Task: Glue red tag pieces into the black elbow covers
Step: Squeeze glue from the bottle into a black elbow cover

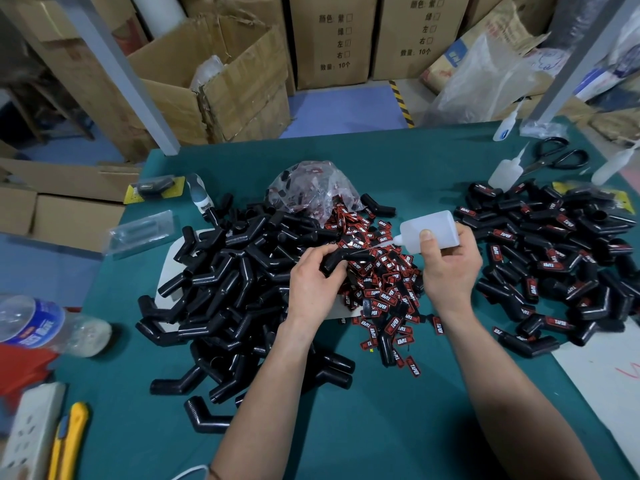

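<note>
My left hand [311, 282] grips one black elbow cover [346, 262] above the middle of the table. My right hand [450, 268] holds a white glue bottle [433, 230] tipped to the left, its thin nozzle reaching toward that cover. Under both hands lies a heap of red tag pieces [381, 296] printed "TAPER". A big pile of bare black elbow covers [228, 278] spreads to the left. On the right sits a pile of covers with red tags on them [554, 258].
A clear bag with more tags [311, 188] lies behind the heap. Spare glue bottles [505, 171] and black scissors [557, 157] are at the far right. A water bottle [45, 323], yellow utility knife [69, 441] and power strip [31, 434] sit at the near left. Cardboard boxes [221, 81] stand behind the table.
</note>
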`<state>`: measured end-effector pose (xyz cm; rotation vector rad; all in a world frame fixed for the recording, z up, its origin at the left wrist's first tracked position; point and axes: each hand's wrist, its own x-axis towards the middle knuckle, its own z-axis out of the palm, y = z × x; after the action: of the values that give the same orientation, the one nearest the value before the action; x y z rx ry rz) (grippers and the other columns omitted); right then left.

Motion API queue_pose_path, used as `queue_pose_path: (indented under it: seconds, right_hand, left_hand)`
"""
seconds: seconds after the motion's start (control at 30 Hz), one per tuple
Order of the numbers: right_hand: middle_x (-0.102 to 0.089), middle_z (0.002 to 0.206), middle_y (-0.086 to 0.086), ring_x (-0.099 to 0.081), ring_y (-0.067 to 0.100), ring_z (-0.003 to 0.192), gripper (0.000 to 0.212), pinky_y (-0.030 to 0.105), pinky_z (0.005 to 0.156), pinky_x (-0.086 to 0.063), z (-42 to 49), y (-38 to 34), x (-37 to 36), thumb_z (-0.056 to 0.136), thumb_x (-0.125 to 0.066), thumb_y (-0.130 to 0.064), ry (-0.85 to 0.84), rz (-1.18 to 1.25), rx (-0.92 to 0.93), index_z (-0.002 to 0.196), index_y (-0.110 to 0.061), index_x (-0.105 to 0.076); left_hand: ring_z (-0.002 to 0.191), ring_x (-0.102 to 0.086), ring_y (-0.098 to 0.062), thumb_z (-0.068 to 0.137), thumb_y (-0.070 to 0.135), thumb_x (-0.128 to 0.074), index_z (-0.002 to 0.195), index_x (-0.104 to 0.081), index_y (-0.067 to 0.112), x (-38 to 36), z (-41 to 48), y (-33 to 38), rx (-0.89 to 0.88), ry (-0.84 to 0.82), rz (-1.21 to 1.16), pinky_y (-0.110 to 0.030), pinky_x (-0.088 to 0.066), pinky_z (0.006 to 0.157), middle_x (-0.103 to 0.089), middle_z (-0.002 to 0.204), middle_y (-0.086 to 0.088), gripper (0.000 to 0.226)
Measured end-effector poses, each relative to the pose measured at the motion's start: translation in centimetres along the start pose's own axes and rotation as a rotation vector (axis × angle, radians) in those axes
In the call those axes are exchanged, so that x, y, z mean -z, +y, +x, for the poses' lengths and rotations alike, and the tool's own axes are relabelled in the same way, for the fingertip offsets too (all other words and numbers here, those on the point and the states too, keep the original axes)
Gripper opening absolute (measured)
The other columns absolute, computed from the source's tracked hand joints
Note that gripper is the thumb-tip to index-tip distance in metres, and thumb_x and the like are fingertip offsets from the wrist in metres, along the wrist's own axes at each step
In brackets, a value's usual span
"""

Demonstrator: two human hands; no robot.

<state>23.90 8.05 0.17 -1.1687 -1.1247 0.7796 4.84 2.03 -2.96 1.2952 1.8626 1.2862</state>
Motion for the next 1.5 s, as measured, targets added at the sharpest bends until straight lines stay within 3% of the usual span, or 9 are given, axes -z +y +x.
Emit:
queue_pose_path:
  seconds: [0.17,0.33,0.6,0.83,1.03,1.2,1.37,1.5]
  right_hand:
    - [-0.062,0.082,-0.015,-0.059,-0.010,0.068,0.020,0.009,0.062,-0.045,-0.09,0.10,-0.03,0.080,-0.067,-0.043,-0.007,0.006,-0.001,0.095,-0.034,-0.056]
    - [-0.062,0.083,-0.016,-0.059,-0.010,0.069,0.021,0.009,0.063,-0.045,0.11,-0.16,0.12,0.081,-0.067,-0.042,0.007,0.016,-0.003,0.096,-0.032,-0.056]
    - [-0.064,0.079,-0.019,-0.058,-0.010,0.068,0.020,0.009,0.063,-0.045,0.12,0.06,0.11,0.080,-0.067,-0.043,0.002,-0.002,0.000,0.096,-0.035,-0.056]
    - [-0.060,0.085,-0.016,-0.059,-0.009,0.070,0.027,0.009,0.063,-0.045,0.43,0.12,0.42,0.083,-0.066,-0.041,0.006,0.014,0.008,0.099,-0.022,-0.056]
    - [-0.063,0.081,-0.017,-0.058,-0.010,0.069,0.020,0.010,0.064,-0.045,0.20,0.20,0.04,0.081,-0.067,-0.041,0.007,0.018,0.008,0.096,-0.032,-0.057]
    - [-0.065,0.084,-0.032,-0.059,-0.010,0.072,0.018,0.009,0.065,-0.046,0.57,0.00,0.41,0.083,-0.067,-0.040,0.014,0.002,0.014,0.097,-0.035,-0.056]
    - [-0.063,0.083,-0.017,-0.059,-0.009,0.071,0.019,0.011,0.065,-0.046,0.48,0.00,0.39,0.082,-0.067,-0.041,0.017,0.013,0.018,0.096,-0.033,-0.057]
    - [-0.064,0.080,-0.021,-0.058,-0.009,0.070,0.018,0.010,0.064,-0.046,0.32,0.01,0.26,0.082,-0.067,-0.041,0.003,0.007,0.012,0.095,-0.034,-0.057]
  left_hand:
    - [0.084,-0.064,-0.005,0.092,0.020,-0.079,0.122,-0.074,0.022,-0.12,0.05,-0.25,-0.002,0.001,0.000,-0.028,-0.057,0.087,-0.066,0.109,0.020,0.030]
    - [0.089,-0.067,-0.007,0.092,0.019,-0.078,0.120,-0.074,0.023,-0.09,0.12,-0.38,-0.008,0.011,-0.014,-0.027,-0.057,0.086,-0.066,0.107,0.020,0.029]
    - [0.082,-0.067,-0.004,0.092,0.020,-0.078,0.121,-0.073,0.023,-0.11,0.19,-0.61,-0.013,0.015,-0.007,-0.018,-0.054,0.077,-0.066,0.108,0.020,0.030]
    - [0.094,-0.069,-0.011,0.093,0.021,-0.077,0.123,-0.073,0.022,-0.18,0.28,-0.72,-0.001,0.015,0.001,-0.025,-0.056,0.088,-0.066,0.110,0.020,0.030]
    - [0.090,-0.068,-0.006,0.092,0.020,-0.078,0.122,-0.074,0.021,-0.27,0.35,-0.80,-0.010,0.029,-0.001,-0.021,-0.054,0.084,-0.067,0.109,0.018,0.030]
    - [0.090,-0.068,-0.009,0.092,0.021,-0.077,0.123,-0.073,0.022,-0.21,0.33,-0.79,0.001,0.024,-0.011,-0.029,-0.058,0.088,-0.066,0.110,0.019,0.031]
    - [0.094,-0.069,-0.010,0.092,0.020,-0.078,0.121,-0.074,0.021,-0.17,0.30,-0.77,-0.009,0.029,-0.010,-0.035,-0.058,0.092,-0.067,0.110,0.018,0.030]
    - [0.096,-0.069,-0.011,0.092,0.019,-0.078,0.121,-0.073,0.022,-0.18,0.30,-0.73,-0.002,0.027,-0.015,-0.037,-0.057,0.094,-0.067,0.111,0.019,0.030]
